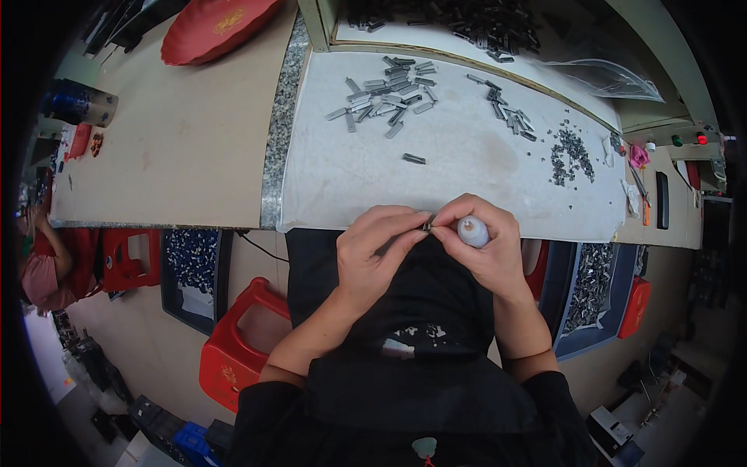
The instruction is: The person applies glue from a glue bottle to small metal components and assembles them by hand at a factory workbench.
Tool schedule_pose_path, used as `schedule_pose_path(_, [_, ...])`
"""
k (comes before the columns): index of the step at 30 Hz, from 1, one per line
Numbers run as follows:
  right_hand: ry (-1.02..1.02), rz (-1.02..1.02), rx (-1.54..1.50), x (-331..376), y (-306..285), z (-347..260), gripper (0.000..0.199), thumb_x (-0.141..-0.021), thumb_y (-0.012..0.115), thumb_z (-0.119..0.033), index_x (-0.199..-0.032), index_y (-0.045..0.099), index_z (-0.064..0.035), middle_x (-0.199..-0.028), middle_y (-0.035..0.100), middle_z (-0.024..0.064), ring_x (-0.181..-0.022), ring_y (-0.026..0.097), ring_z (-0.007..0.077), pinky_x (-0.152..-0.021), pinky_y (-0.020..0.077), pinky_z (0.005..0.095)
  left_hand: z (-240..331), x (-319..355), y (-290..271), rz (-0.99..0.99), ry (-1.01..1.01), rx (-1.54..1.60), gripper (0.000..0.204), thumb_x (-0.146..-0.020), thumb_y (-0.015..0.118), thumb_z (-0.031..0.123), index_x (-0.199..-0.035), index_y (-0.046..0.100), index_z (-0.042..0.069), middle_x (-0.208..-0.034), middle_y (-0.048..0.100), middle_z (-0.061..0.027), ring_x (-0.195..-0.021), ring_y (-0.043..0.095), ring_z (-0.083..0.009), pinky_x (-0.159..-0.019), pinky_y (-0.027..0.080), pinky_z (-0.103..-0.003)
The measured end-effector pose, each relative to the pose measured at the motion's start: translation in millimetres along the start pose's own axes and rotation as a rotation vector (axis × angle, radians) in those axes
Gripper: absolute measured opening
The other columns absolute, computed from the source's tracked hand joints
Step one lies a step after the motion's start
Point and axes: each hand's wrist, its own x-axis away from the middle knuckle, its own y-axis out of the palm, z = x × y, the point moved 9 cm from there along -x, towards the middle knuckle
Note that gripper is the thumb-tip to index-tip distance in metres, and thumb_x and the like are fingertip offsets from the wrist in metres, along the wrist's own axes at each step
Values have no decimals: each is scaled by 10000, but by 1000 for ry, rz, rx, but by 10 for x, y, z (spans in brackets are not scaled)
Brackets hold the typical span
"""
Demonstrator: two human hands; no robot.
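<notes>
My left hand point(372, 247) pinches a small dark metal piece point(426, 227) at the near edge of the table. The thumb and forefinger of my right hand point(498, 253) meet it from the other side, and the fingertips partly hide it. A small whitish bottle point(472, 231) with a narrow tip is tucked in the curl of my right hand. Ahead, on a white sheet point(451, 187), lies one lone metal piece point(414, 159). Farther off are a loose heap of flat grey metal pieces point(389, 95), a strip of darker pieces point(510, 117) and a scatter of tiny metal parts point(572, 158).
A shelf point(467, 56) with a dark pile of parts point(490, 23) and a clear plastic bag point(603, 75) borders the back. A red dish point(222, 27) stands at far left. Below are red stools point(241, 342) and bins of parts point(191, 261). Another person sits far left.
</notes>
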Motion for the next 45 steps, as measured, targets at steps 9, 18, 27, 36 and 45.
schedule_pose_path(9, [-3, 8, 3, 34, -12, 24, 104, -699, 640, -13, -785, 581, -3, -728, 603, 65, -667, 578, 120, -618, 440, 226, 51, -1, 21, 3, 36, -44, 212, -674, 653, -39, -881, 646, 8, -814, 613, -105, -721, 598, -184, -611, 473, -248])
schedule_pose_path(18, [-27, 29, 17, 27, -16, 19, 98, -702, 635, -11, -785, 583, -7, -725, 604, 61, -665, 580, 121, -615, 440, 225, 62, 1, 17, -3, 43, -79, 201, -671, 650, -52, -867, 640, -7, -826, 614, -113, -732, 599, -181, -627, 473, -241])
schedule_pose_path(27, [-45, 32, 38, 23, 4, -7, 92, -703, 635, -14, -778, 583, -5, -724, 605, 63, -667, 584, 125, -616, 441, 226, 65, 11, -7, 25, 59, -112, 226, -653, 660, -41, -872, 650, 14, -799, 611, -97, -703, 597, -192, -597, 472, -254])
schedule_pose_path(36, [-14, 21, 60, 31, -23, -18, 91, -701, 632, -10, -779, 588, -4, -733, 614, 71, -678, 597, 141, -623, 447, 233, 155, 4, 4, 47, 130, -192, 241, -614, 691, -31, -847, 657, 18, -762, 602, -78, -655, 584, -183, -549, 456, -253])
schedule_pose_path(45, [-42, -71, 202, 4, 5, -95, 168, -632, 631, 9, -792, 583, -12, -754, 610, 92, -683, 609, 222, -612, 457, 265, 208, 39, 34, 4, 239, -272, 198, -616, 690, -40, -805, 646, -2, -753, 597, -84, -635, 577, -180, -524, 445, -244])
